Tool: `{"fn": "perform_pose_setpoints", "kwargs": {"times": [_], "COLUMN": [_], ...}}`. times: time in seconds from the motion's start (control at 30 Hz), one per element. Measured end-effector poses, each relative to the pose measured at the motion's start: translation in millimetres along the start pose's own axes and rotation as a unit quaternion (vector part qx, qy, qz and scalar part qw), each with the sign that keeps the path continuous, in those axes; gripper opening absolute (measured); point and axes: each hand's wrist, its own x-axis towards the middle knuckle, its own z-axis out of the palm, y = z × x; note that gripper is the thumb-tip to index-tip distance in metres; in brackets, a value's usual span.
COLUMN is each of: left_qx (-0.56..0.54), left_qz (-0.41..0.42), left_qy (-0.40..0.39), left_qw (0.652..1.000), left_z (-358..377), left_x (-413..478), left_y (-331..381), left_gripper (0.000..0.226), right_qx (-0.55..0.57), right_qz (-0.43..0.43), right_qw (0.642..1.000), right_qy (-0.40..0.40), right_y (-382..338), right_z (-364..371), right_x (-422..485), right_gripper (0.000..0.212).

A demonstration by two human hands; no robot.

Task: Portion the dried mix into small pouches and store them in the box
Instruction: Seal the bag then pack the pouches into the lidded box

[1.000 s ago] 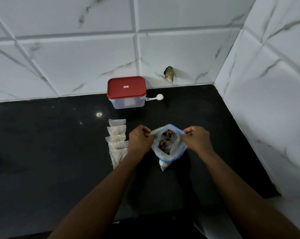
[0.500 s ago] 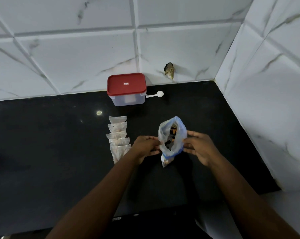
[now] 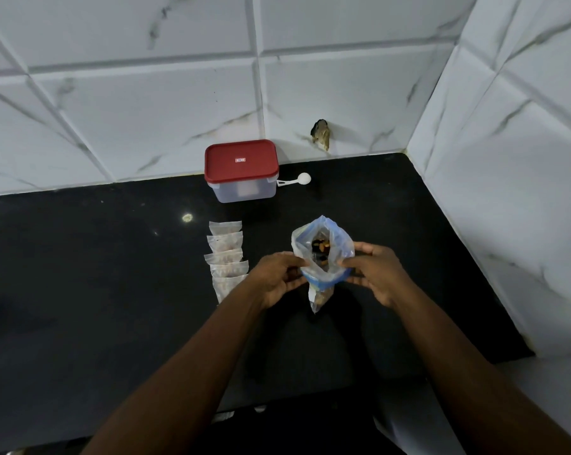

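While both hands grip it from either side, the clear bag [image 3: 322, 254] with a blue zip rim stands open-mouthed on the black counter [image 3: 80, 290], dark and orange pieces of dried mix [image 3: 320, 251] visible inside. At its 9 o'clock, the left hand [image 3: 277, 277] pinches the bag's edge; at 3 o'clock, the right hand [image 3: 376, 274] pinches the opposite edge. A column of small filled pouches [image 3: 226, 257] lies beyond the left hand. At 11 o'clock sits the red-lidded box [image 3: 241, 170], closed, a white scoop [image 3: 297, 180] beside it.
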Motion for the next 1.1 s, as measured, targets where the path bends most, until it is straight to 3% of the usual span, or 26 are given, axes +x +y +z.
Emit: {"fn": "perform_pose_setpoints", "kwargs": {"times": [0.13,0.23,0.33,0.4,0.47,0.53,0.6,0.7,0.87,0.93,1.0,1.03,1.1], "left_qx": [0.128,0.33,0.41,0.4,0.364,0.308,0.206,0.101,0.061,0.068,0.135,0.199,0.358], "left_qz": [0.073,0.184,0.273,0.269,0.213,0.123,0.034,-0.025,-0.041,-0.004,0.059,0.097,0.183], "left_qy": [0.082,0.173,0.194,0.188,0.175,0.15,0.099,0.041,0.011,0.022,0.06,0.098,0.191], "left_qw": [0.986,0.909,0.848,0.856,0.89,0.932,0.973,0.994,0.997,0.997,0.987,0.97,0.895], "left_z": [2.2,3.7,14.2,19.1,19.2,14.0,10.8,3.0,-2.4,-3.0,-5.0,-6.8,-13.2], "left_x": [1.6,2.0,-0.3,-0.1,0.5,3.3,1.9,-2.0,-4.3,-2.9,-0.6,-0.8,-0.3], "left_y": [-0.7,-3.4,-10.9,-12.4,-10.2,-5.7,-0.6,6.9,8.5,7.3,5.8,6.0,8.1], "left_gripper": [0.028,0.037,0.044,0.051,0.061,0.049,0.037,0.033,0.024,0.019,0.015,0.012,0.013], "right_qx": [-0.179,-0.295,-0.328,-0.284,-0.186,-0.102,-0.04,0.065,0.129,0.137,0.073,0.019,-0.113], "right_qz": [-0.101,-0.183,-0.202,-0.171,-0.102,-0.022,0.052,0.13,0.146,0.135,0.098,0.067,-0.018], "right_qw": [0.974,0.925,0.905,0.927,0.967,0.989,0.994,0.989,0.98,0.98,0.992,0.998,0.99], "right_qy": [0.1,0.156,0.181,0.174,0.141,0.109,0.084,0.041,-0.042,-0.049,-0.024,0.003,0.081], "right_y": [4.0,8.7,14.9,15.8,11.8,5.2,-1.5,-5.1,-2.3,-4.2,-5.4,-4.7,-1.7], "right_z": [5.4,16.5,30.2,34.1,33.7,30.8,25.6,14.1,2.4,3.3,6.6,8.4,8.8], "right_x": [-1.4,-2.8,-0.9,-1.3,-4.8,-8.3,-10.1,-8.4,-5.0,-7.1,-9.7,-9.6,-7.8], "right_gripper": [0.032,0.028,0.031,0.032,0.031,0.024,0.025,0.04,0.037,0.034,0.025,0.019,0.011]}}
